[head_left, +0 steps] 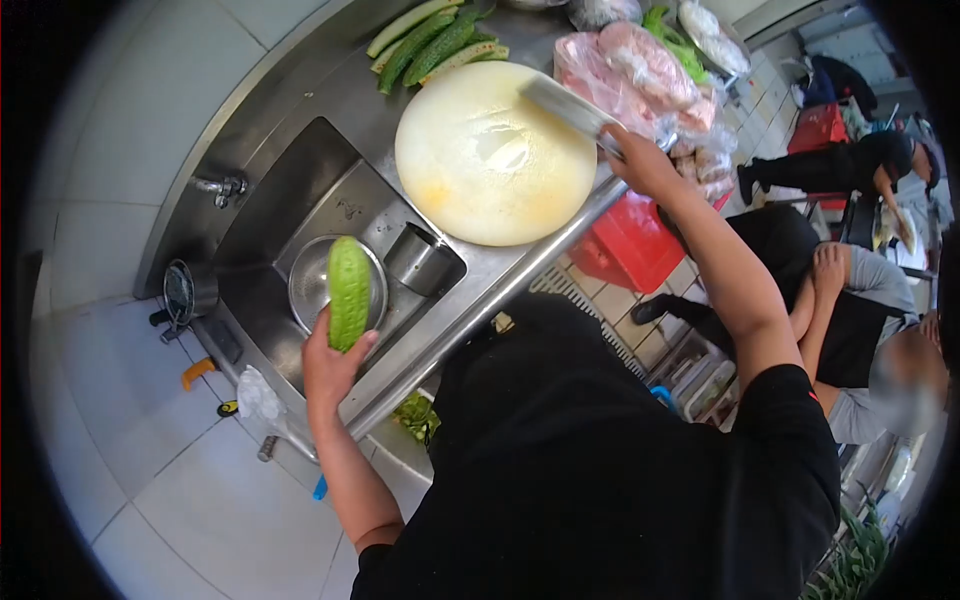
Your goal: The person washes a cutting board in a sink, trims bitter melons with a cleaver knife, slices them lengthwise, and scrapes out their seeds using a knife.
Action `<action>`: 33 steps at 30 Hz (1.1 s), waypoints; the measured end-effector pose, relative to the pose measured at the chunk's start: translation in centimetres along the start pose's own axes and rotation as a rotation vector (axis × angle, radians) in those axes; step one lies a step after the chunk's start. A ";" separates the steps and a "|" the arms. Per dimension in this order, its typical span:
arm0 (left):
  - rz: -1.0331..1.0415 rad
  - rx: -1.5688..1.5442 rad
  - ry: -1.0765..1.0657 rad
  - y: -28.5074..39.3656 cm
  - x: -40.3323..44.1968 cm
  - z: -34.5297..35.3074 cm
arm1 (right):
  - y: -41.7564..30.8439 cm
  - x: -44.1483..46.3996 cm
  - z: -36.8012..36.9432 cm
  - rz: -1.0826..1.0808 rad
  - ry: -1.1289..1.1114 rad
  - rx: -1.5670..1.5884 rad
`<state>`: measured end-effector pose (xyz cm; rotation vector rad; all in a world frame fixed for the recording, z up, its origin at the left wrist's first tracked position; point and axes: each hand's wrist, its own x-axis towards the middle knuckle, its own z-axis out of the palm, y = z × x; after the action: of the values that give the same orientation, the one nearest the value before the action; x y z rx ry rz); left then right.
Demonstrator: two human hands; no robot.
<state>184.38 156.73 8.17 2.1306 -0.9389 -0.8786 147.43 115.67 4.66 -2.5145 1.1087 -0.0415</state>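
Note:
My left hand (333,362) is closed around the lower end of a light green, bumpy cucumber (348,290), held upright over the sink (300,215). Below it in the sink sit a round metal strainer bowl (305,285) and a metal cup (415,262). In my right hand (640,160) is the handle of a cleaver (562,106), its broad blade over the right edge of a thick round white cutting board (460,170). The board's surface looks wet. Darker green cucumber pieces (435,48), some cut lengthwise, lie behind the board.
Plastic bags of pink meat (630,75) lie right of the board. A red crate (635,240) stands on the floor below. A tap (222,188) is at the sink's back wall. Two other people are at the right, one in a grey shirt (880,290) sitting near me.

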 end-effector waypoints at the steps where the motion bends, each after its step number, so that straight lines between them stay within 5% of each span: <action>1: 0.002 -0.024 0.013 -0.6 -0.7 -0.7 | 0.2 -2.2 -1.3 -0.027 -0.007 -0.082; 4: -0.005 -0.019 0.188 -2.4 -2.3 -2.5 | -0.9 -5.3 -4.4 0.033 -0.162 -0.290; 7: 0.052 -0.120 0.313 -4.9 -2.0 -2.8 | -0.6 -3.1 -1.9 -0.130 -0.218 -0.356; 11: 0.139 -0.229 0.320 -1.6 0.3 -2.0 | -12.7 8.6 3.0 -0.307 -0.112 -0.323; 15: 0.227 -0.067 0.268 0.7 -0.1 -2.6 | -23.8 12.5 -0.8 -0.332 -0.180 -0.339; 18: 0.214 -0.037 0.252 -0.9 -3.1 -3.3 | -22.1 12.2 -4.6 -0.467 -0.045 -0.408; 27: -0.066 -0.270 0.486 -11.8 -14.8 -2.9 | -0.1 0.9 -6.3 -0.153 -0.025 -0.333; 33: -0.145 -0.258 0.473 -10.6 -14.8 -3.8 | -0.9 -3.6 -3.4 0.030 -0.173 -0.237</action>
<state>183.45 175.30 6.89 2.0630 -0.4110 -0.4912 144.94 117.60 8.61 -2.6454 1.1372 0.3274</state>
